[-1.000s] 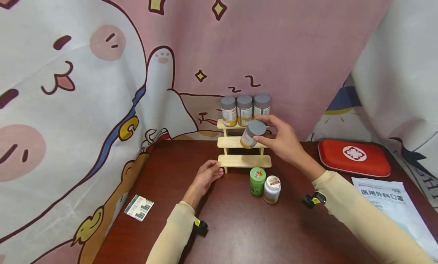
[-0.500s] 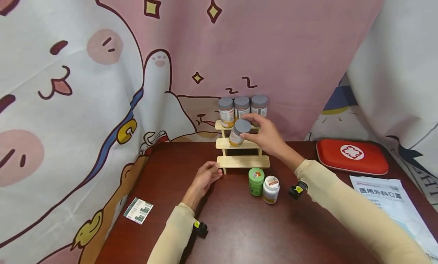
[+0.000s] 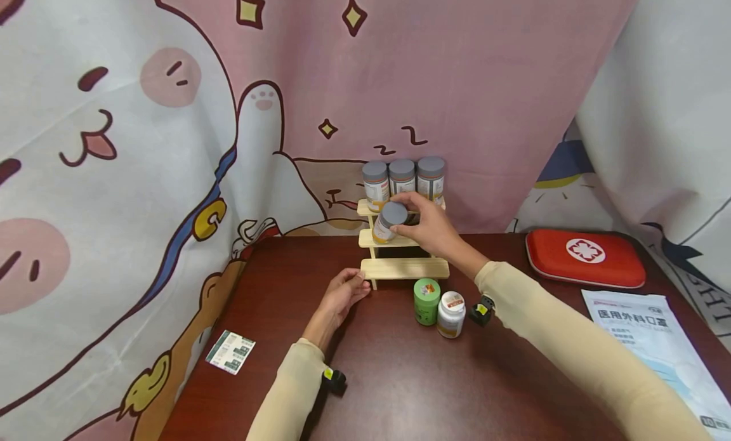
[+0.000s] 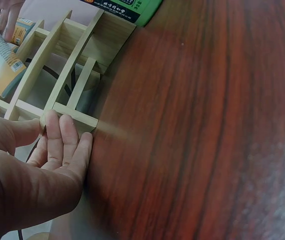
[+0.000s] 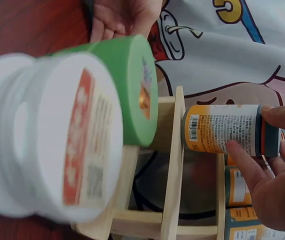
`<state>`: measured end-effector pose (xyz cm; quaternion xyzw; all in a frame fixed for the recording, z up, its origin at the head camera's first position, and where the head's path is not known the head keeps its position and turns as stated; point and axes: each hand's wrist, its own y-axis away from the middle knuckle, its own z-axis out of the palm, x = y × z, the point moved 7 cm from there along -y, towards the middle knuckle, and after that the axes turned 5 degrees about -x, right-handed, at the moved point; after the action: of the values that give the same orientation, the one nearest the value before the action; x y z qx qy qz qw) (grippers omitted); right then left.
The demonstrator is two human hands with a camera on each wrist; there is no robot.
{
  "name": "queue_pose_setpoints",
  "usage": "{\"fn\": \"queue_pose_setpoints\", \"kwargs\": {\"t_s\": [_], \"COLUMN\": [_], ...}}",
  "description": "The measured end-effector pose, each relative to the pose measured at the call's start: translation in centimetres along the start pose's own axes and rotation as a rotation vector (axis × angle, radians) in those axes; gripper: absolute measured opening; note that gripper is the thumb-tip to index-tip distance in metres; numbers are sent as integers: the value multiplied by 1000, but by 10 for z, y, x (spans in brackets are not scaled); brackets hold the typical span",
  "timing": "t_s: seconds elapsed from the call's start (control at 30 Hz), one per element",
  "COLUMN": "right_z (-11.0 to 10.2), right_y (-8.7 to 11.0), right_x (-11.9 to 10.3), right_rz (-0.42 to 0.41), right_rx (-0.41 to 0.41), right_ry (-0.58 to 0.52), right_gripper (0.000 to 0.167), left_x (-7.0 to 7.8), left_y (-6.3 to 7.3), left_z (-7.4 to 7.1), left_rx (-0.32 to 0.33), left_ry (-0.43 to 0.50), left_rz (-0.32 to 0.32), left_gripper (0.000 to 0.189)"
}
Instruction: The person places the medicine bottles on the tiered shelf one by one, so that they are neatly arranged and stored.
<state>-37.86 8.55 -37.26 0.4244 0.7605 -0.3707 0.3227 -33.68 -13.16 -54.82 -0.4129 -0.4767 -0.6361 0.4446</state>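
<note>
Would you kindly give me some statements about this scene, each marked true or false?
The right hand holds a tilted grey-lidded jar. True.
Three more grey-lidded jars stand on the top tier. True.
The green tub stands on the bottom tier. False: the green tub stands on the table.
The left hand holds a white bottle. False: the left hand holds the wooden rack.
The red case lies beyond the white packet. True.
</note>
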Motion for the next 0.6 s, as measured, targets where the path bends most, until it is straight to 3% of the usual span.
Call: {"fn": "queue_pose_setpoints", "kwargs": {"t_s": [0.2,0.6], "right_z": [4,12], "right_y": [-5,-18], "right_x": [-4,-14], "right_rz": [-15,18], "right_rx": [13,37], "right_ry": [-14,96], "right_gripper": [57,57], "left_x": [1,0], "left_y": [0,-1], "left_z": [0,0], "left_rx": [-7,-13], "left_ry": [5,8], "left_rz": [3,-2], "left_gripper": [15,14]}}
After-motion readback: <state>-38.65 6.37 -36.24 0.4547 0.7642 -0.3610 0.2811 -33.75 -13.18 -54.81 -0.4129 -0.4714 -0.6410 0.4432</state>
